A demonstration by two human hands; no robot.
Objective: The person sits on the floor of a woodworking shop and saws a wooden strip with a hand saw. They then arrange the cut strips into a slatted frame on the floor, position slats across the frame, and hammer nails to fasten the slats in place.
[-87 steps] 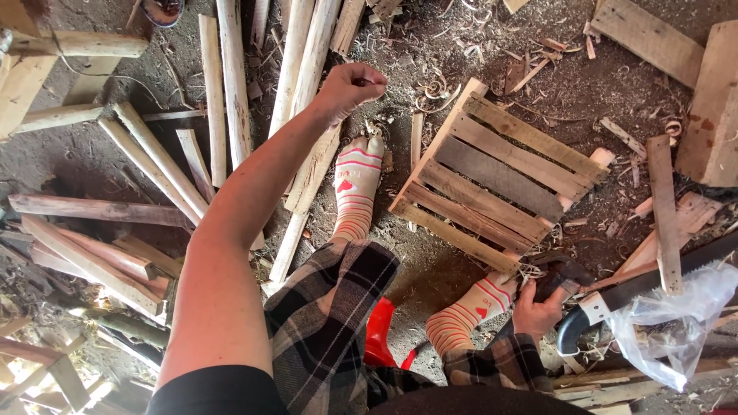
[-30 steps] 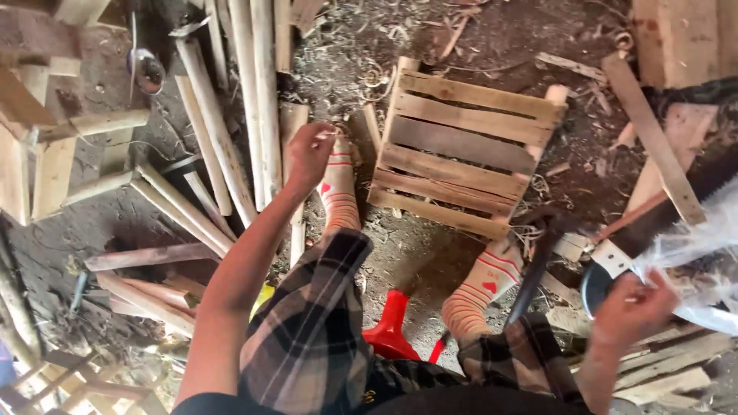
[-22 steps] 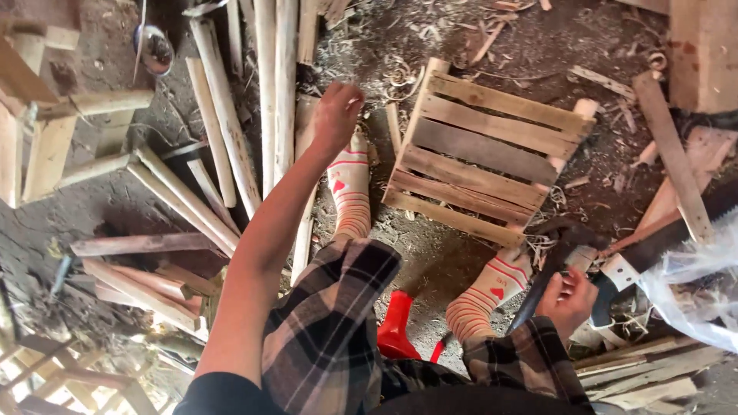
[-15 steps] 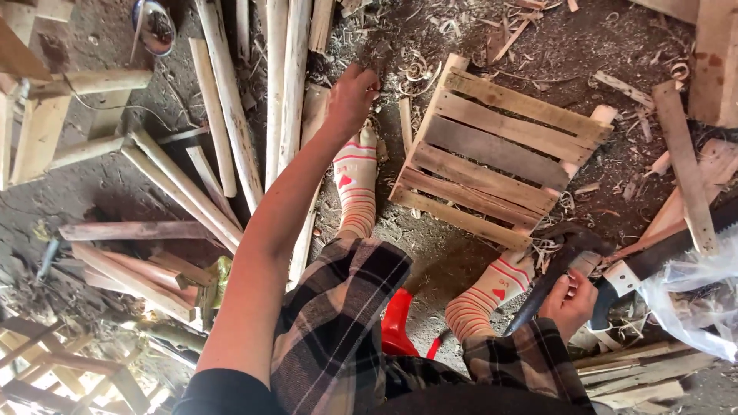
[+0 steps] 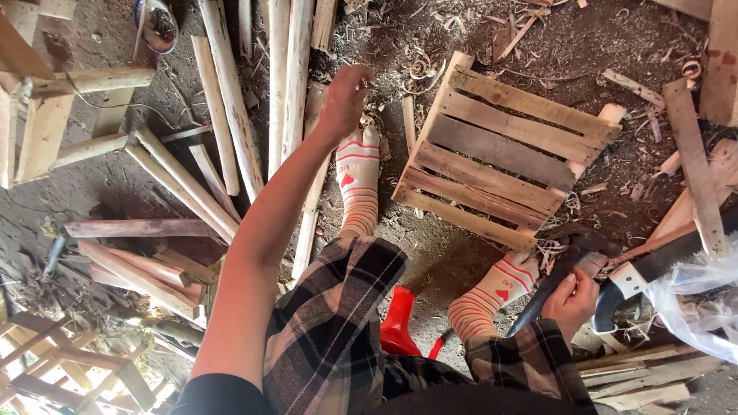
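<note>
My left hand [image 5: 344, 98] reaches forward past my left foot in a striped sock [image 5: 358, 180], fingers curled over the end of a pale wooden stick [image 5: 311, 184] lying on the dirt. My right hand [image 5: 570, 301] is low at the right, closed around the dark handle of a hammer [image 5: 560, 269] beside my right striped sock [image 5: 486, 296]. A slatted wooden pallet piece [image 5: 503, 154] lies on the ground between my feet and beyond them.
Several long peeled sticks [image 5: 231, 100] lie in a row at the upper left. Wooden frames [image 5: 54, 115] and scrap boards [image 5: 696, 161] surround me. A red stool part [image 5: 400, 327] shows under my legs, a clear plastic bag [image 5: 703, 296] and a saw-like tool [image 5: 653, 269] at right.
My left hand has stayed stretched out over the sticks near my left foot. My right hand came down from the raised position and settled on the hammer handle by my right foot.
</note>
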